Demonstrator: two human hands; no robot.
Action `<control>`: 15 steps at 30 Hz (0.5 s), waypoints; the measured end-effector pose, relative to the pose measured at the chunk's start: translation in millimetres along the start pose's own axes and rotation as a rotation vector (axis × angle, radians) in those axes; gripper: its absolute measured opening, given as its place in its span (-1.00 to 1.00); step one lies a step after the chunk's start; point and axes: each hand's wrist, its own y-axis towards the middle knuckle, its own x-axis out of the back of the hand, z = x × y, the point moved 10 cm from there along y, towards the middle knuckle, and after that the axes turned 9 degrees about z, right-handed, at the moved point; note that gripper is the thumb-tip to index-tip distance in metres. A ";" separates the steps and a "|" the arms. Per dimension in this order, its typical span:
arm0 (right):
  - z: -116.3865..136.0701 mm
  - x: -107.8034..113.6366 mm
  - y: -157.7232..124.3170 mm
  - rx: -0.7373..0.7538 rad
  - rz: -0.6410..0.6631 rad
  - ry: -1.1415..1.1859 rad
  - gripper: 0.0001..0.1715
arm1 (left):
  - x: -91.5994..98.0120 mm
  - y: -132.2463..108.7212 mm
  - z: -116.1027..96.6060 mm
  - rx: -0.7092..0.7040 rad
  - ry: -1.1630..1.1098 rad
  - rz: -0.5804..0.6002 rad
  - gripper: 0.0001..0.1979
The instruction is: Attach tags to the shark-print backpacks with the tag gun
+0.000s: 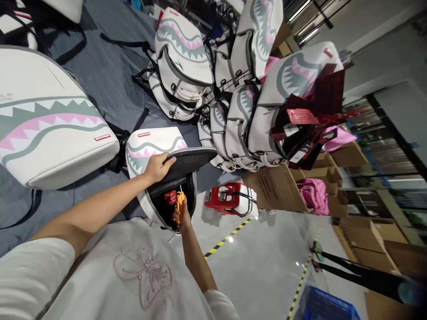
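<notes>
A white backpack (150,138) with a grey and pink shark-mouth print lies unzipped in front of me. My left hand (158,169) is closed on the edge of its lifted flap (193,161), which has a black lining. Inside the bag's dark opening, my right hand (183,215) grips an orange tagging gun (180,201) with a thin pale tip. Close beside the gun is a red tag (171,197) against the black lining. Part of the right hand's fingers is hidden behind the gun.
A larger shark-print backpack (56,133) lies on the dark cloth (110,75) at left. Several more backpacks (240,120) stand beyond, with dark red tags (310,115) on them. A red and white case (231,198) stands on the floor near cardboard boxes (273,186). A person's legs (360,266) show at right.
</notes>
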 end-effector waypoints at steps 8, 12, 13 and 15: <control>30.9 -11.6 -18.3 0.043 -0.074 -0.317 -0.20 | -66.1 -5.6 -67.5 -0.355 0.141 0.512 -0.52; 87.8 2.0 -18.6 -0.030 -0.114 -0.734 -0.33 | -100.3 -6.4 -75.7 -0.464 0.183 0.772 -0.57; 104.8 10.3 -15.9 -0.048 -0.140 -0.782 -0.39 | -99.5 -5.5 -71.2 -0.457 0.205 0.767 -0.58; 141.1 25.9 -7.9 -0.063 -0.202 -0.902 -0.49 | -83.7 -8.1 -60.7 -0.397 0.265 0.638 -0.62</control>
